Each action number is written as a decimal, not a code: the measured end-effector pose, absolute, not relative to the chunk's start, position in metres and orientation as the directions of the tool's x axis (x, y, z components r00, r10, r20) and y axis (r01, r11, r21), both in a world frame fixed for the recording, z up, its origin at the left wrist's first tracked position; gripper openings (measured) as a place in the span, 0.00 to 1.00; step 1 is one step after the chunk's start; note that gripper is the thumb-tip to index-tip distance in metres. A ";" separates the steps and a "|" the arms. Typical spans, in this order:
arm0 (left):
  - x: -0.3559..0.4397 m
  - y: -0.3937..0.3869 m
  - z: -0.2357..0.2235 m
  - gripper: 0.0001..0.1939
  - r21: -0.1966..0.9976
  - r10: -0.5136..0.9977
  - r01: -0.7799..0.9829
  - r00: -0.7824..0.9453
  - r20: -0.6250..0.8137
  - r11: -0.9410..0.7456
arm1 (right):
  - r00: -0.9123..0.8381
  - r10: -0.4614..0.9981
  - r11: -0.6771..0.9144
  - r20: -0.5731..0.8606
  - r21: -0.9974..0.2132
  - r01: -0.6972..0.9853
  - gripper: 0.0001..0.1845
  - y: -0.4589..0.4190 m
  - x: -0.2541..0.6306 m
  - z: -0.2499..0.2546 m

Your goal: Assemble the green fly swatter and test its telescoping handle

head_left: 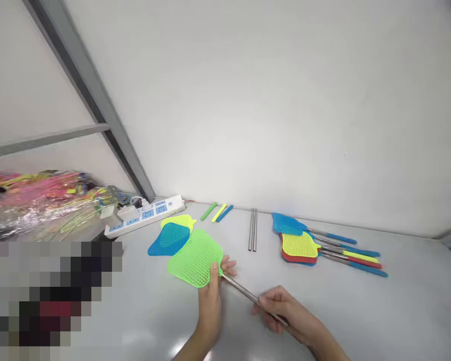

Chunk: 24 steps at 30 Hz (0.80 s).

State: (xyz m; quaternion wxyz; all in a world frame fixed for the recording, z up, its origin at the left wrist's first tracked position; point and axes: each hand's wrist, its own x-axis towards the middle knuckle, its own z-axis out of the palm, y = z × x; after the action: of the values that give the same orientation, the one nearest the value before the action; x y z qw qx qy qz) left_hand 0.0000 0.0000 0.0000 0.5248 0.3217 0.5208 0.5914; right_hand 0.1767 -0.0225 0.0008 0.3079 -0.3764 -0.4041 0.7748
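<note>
My left hand [213, 293] pinches the base of a green mesh swatter head [195, 258], thumb on top. A thin metal rod [240, 289] runs from that base down to my right hand [280, 311], whose fingers are closed around the rod's lower part. Both hands hover just over the white table [398, 311]. Behind the green head lie a blue swatter head [169, 239] and a yellow swatter head [180, 220], loose and flat on the table.
A stack of finished swatters [300, 240] with coloured grips lies at right. Two bare metal rods [252, 229] and three coloured grip sleeves [216, 212] lie by the wall. A white power strip [146, 214] and a heap of bagged swatters [41, 200] sit at left.
</note>
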 end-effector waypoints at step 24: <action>-0.006 -0.006 0.015 0.12 0.783 0.939 -0.619 -0.230 -0.255 0.061 | -0.365 0.846 -0.533 -0.389 -0.658 -0.532 0.27 -0.007 0.176 0.018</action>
State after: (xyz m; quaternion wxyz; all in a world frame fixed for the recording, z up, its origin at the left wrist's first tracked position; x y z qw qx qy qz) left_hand -0.0063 -0.0063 0.0146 0.5912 0.1881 0.4253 0.6590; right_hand 0.1759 -0.0074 0.0175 0.4320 -0.3615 -0.2168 0.7973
